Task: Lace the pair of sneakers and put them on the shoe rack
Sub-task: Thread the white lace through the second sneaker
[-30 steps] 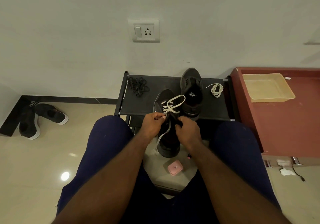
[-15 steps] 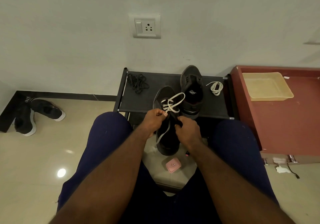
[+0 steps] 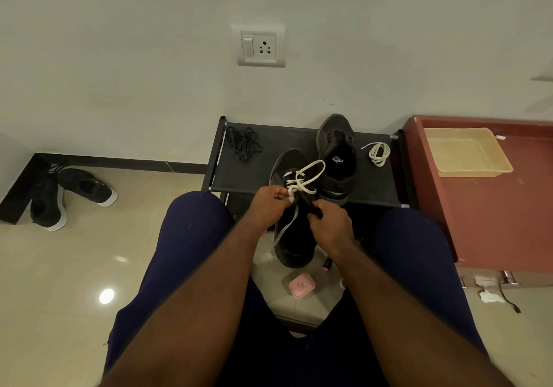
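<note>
Pinching the white lace [image 3: 305,177] between thumb and curled fingers [image 3: 284,199], the left hand [image 3: 269,204] is holding it over the sneaker [image 3: 294,237]. The right hand [image 3: 330,228] is gripping that sneaker's dark upper, fingers curled tight. This sneaker is hanging between the knees, just before the shoe rack's [image 3: 257,174] near edge. A second sneaker [image 3: 336,159] is standing on the rack's right half, with one coiled lace [image 3: 379,153] at its right end and one black lace bundle [image 3: 243,144] at its far left corner. Two black shoes [image 3: 86,186] are lying on the floor.
</note>
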The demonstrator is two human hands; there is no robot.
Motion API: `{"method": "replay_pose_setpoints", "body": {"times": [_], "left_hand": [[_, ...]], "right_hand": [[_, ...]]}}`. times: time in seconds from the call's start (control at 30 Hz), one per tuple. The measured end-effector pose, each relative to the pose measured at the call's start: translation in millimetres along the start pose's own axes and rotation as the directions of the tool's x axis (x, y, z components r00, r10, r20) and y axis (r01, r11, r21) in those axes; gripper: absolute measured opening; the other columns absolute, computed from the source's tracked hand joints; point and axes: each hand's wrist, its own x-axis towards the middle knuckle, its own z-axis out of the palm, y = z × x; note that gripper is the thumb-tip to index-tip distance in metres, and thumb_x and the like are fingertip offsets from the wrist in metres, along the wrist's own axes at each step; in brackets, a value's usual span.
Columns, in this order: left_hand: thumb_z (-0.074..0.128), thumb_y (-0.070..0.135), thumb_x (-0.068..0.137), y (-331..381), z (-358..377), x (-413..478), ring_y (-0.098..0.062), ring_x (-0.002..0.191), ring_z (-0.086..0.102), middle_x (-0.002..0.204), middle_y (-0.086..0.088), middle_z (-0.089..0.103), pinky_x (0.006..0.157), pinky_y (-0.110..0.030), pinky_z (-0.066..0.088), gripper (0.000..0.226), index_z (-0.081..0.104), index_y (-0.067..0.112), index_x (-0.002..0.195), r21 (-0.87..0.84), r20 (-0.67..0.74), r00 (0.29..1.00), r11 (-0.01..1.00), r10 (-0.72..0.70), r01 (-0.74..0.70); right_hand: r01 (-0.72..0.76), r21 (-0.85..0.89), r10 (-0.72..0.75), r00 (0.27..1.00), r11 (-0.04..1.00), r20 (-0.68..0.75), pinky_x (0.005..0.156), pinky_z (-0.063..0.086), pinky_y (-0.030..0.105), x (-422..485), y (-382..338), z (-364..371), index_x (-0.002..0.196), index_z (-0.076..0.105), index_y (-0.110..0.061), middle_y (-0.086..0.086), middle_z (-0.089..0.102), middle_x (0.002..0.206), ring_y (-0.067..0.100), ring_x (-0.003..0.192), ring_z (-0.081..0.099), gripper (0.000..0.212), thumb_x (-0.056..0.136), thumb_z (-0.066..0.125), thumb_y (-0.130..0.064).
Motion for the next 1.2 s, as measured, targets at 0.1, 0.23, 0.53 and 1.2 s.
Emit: {"method": "replay_pose_setpoints", "body": {"times": [0.1, 0.23, 0.53, 1.2], "left_hand": [[0.064, 0.014, 0.095, -3.8, 2.5, 1.3, -0.017, 0.077, 0.061, 0.087, -0.016, 0.070, 0.074, -0.033, 0.051, 0.009, 0.070, 0.009, 0.094, 0.021, -0.041, 0.999, 1.000, 0.006, -0.005], [0.051, 0.024, 0.102, 7.9, -1.5, 4.1, -0.014, 0.091, 0.061, 0.089, 0.000, 0.068, 0.089, -0.034, 0.045, 0.018, 0.064, 0.016, 0.093, -0.491, 0.101, 0.945, 0.811, -0.311, 0.319], [0.054, -0.003, 0.095, 0.0, -1.2, 1.8, -0.018, 0.088, 0.062, 0.094, -0.011, 0.067, 0.082, -0.032, 0.052, 0.018, 0.067, 0.005, 0.103, -0.175, 0.023, 0.995, 0.979, -0.101, 0.103], [0.065, 0.021, 0.095, 5.2, 2.3, 0.1, -0.017, 0.071, 0.058, 0.081, -0.016, 0.068, 0.069, -0.038, 0.052, 0.023, 0.068, -0.001, 0.088, 0.182, -0.163, 0.987, 0.982, -0.010, 0.040]], "right_hand": [[0.002, 0.013, -0.002, 1.000, 1.000, 0.003, 0.082, 0.052, 0.032, -2.4, -0.1, 0.2, 0.117, 0.067, -0.022, 0.001, 0.070, 0.105, 0.022, 0.098, 0.065, 0.022, 0.096, 0.059, -0.024], [0.006, 0.033, -0.006, 1.000, 0.999, 0.006, 0.086, 0.055, 0.034, -0.7, 1.0, -0.4, 0.119, 0.067, -0.023, 0.000, 0.070, 0.106, 0.020, 0.099, 0.066, 0.024, 0.096, 0.060, -0.026], [-0.003, 0.047, 0.003, 1.000, 0.999, -0.001, 0.085, 0.057, 0.038, -1.1, 0.7, 1.7, 0.119, 0.068, -0.024, -0.001, 0.071, 0.102, 0.019, 0.094, 0.067, 0.026, 0.095, 0.060, -0.026], [0.008, 0.056, -0.008, 1.000, 0.998, 0.012, 0.083, 0.057, 0.037, -0.9, 0.8, 1.8, 0.112, 0.069, -0.025, -0.001, 0.071, 0.101, 0.019, 0.093, 0.067, 0.020, 0.094, 0.061, -0.024]]}}
